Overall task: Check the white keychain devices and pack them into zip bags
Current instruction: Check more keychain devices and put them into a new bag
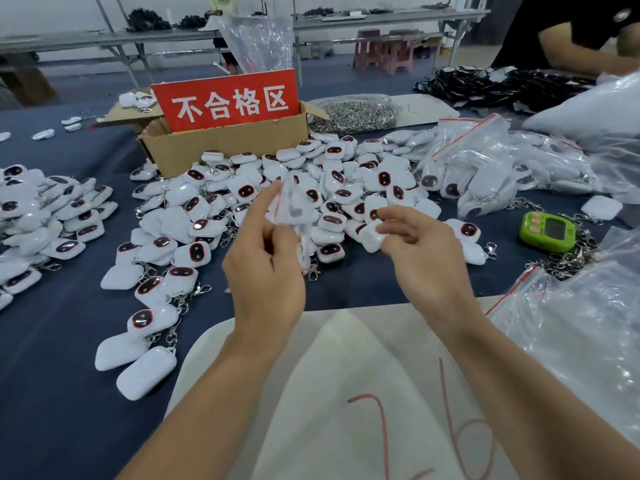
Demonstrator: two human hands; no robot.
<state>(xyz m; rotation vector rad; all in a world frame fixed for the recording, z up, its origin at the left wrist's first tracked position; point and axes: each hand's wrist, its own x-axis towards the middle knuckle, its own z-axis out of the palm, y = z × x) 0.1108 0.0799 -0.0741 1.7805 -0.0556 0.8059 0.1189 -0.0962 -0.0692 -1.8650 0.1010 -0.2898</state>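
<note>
The left hand (266, 271) is holding a clear zip bag (294, 209) up over the middle of the tabletop (52, 375), its fingers (266, 199) pinching the bag's red-striped end. One white keychain device (297, 213) is sitting inside the bag, its metal clasp (313, 271) dangling below. The right hand (426, 258) is hovering just beside it, its fingers (401, 220) loosely curling with the tips against another white device (370, 239); whether they are pinching it or only touching it, I cannot tell. Loose keychain devices (207, 202) are lying heaped across the middle and along the left edge. A cardboard box (221, 143) with a red sign (228, 100) is standing toward the far edge, filled bags (502, 168) are piling up toward the right edge, and a green timer (549, 232) is lying near them.
</note>
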